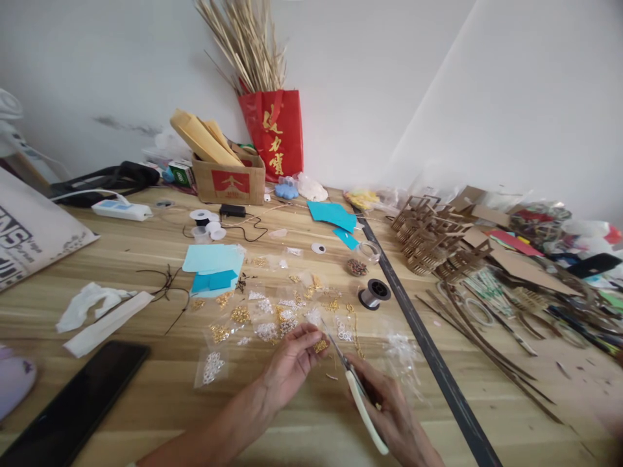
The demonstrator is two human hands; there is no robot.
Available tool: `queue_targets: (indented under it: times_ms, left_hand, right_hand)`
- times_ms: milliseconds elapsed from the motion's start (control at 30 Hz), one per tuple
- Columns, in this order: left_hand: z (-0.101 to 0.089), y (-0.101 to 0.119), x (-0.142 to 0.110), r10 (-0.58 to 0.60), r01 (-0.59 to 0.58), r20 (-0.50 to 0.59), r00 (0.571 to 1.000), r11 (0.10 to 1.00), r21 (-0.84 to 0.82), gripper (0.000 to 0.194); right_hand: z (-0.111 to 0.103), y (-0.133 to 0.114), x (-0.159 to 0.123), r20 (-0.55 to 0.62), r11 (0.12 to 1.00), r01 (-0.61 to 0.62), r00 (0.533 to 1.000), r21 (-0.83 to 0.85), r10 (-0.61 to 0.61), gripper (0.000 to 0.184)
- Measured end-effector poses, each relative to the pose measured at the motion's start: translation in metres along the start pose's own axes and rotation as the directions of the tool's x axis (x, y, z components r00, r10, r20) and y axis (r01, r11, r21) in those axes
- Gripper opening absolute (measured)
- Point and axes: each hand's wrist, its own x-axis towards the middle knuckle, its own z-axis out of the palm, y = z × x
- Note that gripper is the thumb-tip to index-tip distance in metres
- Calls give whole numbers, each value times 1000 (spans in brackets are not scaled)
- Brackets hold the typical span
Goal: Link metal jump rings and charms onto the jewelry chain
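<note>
My left hand [294, 357] is closed, fingertips pinching a small clear bag of gold-coloured pieces [320, 346]. My right hand [384, 395] grips white-handled long-nose pliers [359, 405], whose thin jaws point up and left, close beside the left fingertips. Whether the jaws touch anything I cannot tell. Just beyond both hands lie several small bags of gold and silver findings, among them white rings [344, 329] and a gold chain [356, 327]. A bag of silver rings [212, 368] lies left of my left wrist. A tiny pale strip [331, 377] rests between the hands.
A wire spool [374, 294] stands beyond my right hand, near a dark strip [428, 350] along the table. Small woven bamboo baskets [433, 240] and bent strips crowd the right. At left lie a phone [80, 402] and blue cards [214, 259]; a red bag [277, 133] stands behind.
</note>
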Motion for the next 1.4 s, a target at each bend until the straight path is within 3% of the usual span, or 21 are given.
queue_targets:
  times_ms: [300,600,867,1133,1400]
  left_hand:
    - [-1,3,0,6,-5,-8,1000,999,40,27]
    - [3,-5,-6,-46,47,-16,999,999,27,29]
    - [2,-11,-9,-52,52,-13,999,998,33,28]
    - [3,-11,-10,-66,67,-26,997,997,39,26]
    - [3,-10,-10,-59,61,-27,998,995,75,26]
  right_hand:
    - [-5,-1,2,49,996,5,999,-86,0,41]
    - [0,-6,-1,13,1000,16,1000,-3,-16,42]
    - [9,-5,-2,-97,997,-3,995,73,10,45]
    - [11,0,0,-44,996,58,998,65,-55,42]
    - [7,2,-2,3,1000,-2,1000,30,2,43]
